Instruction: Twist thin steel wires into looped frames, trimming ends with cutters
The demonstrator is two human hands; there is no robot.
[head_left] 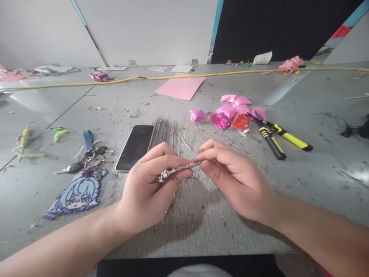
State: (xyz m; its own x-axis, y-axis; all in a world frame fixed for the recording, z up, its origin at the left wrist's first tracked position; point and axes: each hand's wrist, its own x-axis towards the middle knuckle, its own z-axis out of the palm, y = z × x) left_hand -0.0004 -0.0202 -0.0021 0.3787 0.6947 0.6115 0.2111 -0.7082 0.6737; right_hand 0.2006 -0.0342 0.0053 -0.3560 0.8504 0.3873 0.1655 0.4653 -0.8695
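Between my two hands runs a thin twisted strip of silver wire [181, 168], with a bunched lump at its left end. My left hand [155, 177] is closed, pinching the strip between thumb and fingers. At the strip's right end, the thumb and fingertips of my right hand [233, 173] pinch it too. Just beyond my hands lies a bundle of thin silver wires [163, 132], with a few loose lengths beside it. A dark-screened phone [137, 144] lies left of the bundle, close to my left hand.
Yellow-and-black pliers [284, 140] lie at right, against several pink packets [226, 111]. Left are keys [92, 157] with a pixel-style charm [80, 192]. A yellow cord [173, 77] crosses the back, over pink paper [181, 87]. A white cup [263, 58] lies tipped behind.
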